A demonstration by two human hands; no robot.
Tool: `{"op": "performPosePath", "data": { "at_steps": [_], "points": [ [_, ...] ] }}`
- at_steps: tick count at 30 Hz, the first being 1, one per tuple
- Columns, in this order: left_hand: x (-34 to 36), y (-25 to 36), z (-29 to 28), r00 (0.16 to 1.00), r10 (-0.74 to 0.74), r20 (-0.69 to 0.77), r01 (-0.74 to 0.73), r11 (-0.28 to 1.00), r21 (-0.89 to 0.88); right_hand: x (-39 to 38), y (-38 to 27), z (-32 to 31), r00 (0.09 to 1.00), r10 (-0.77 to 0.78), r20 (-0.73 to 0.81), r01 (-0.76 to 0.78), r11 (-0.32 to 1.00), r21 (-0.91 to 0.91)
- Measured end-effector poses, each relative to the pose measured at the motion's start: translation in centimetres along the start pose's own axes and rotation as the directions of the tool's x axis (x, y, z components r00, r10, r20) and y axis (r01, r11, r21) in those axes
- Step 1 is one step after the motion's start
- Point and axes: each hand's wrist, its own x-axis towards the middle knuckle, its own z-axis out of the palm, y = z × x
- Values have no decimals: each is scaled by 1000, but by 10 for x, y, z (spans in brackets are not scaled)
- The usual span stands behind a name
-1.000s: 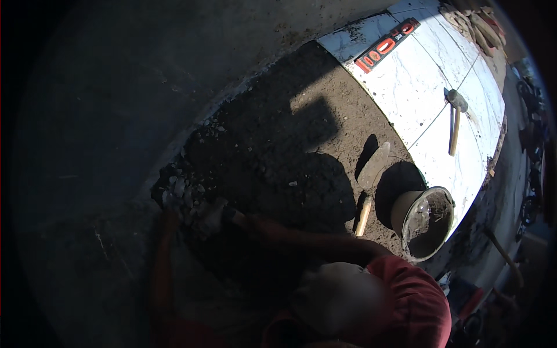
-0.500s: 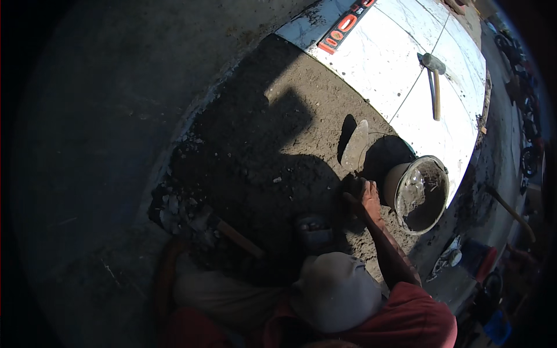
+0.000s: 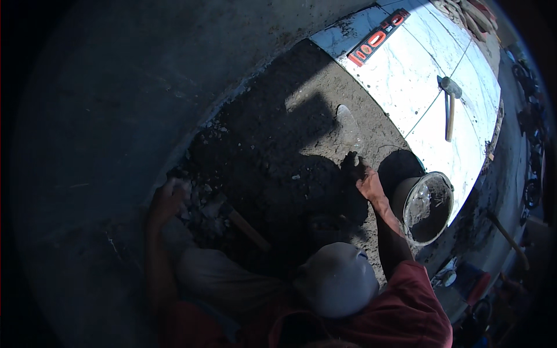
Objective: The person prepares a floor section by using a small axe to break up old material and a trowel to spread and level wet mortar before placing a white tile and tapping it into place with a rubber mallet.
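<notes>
Trowel [image 3: 347, 124], tapered, is grasped mid-frame by the right hand [image 3: 371, 185] over crumbly ground [image 3: 261, 116]; whether the left hand [image 3: 168, 200], mid-left, is clenched cannot be told. Veined white tiles [image 3: 400, 87] are laid upper right.

Shadowed grey surface [image 3: 116, 98] on the left, sunlight across white marbled floor tiles [image 3: 406, 75].

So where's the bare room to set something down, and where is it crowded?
The white tiles have room between the level and the mallet, bar specks. The brown bed is fairly open between the grey concrete and the trowel. Crowded: the corner holding the left hand, rubble and wooden-handled tool, and around the right hand and bucket.
</notes>
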Motion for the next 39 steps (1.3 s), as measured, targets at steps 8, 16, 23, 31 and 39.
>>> {"op": "performPosePath", "data": {
  "at_steps": [8, 16, 23, 31, 39],
  "points": [
    [-50, 127, 71, 888, 350, 298, -437, 846, 306, 18, -107, 32, 994, -65, 90, 104, 841, -530],
    [-59, 101, 181, 661, 295, 690, -642, 699, 316, 82, 13, -12, 939, 330, 95, -343, 910, 231],
    [-43, 90, 183, 617, 318, 720, -696, 646, 311, 32, -59, 32, 869, 16, 494, 325, 734, -596],
    [-55, 85, 178, 705, 55, 707, -501, 744, 443, 242, -73, -71, 878, -324, -351, 74, 818, -570],
    [-65, 21, 181, 842, 3, 539, -270, 868, 417, 372, -127, -58, 841, 21, -541, -255, 896, -363]
  ]
}}
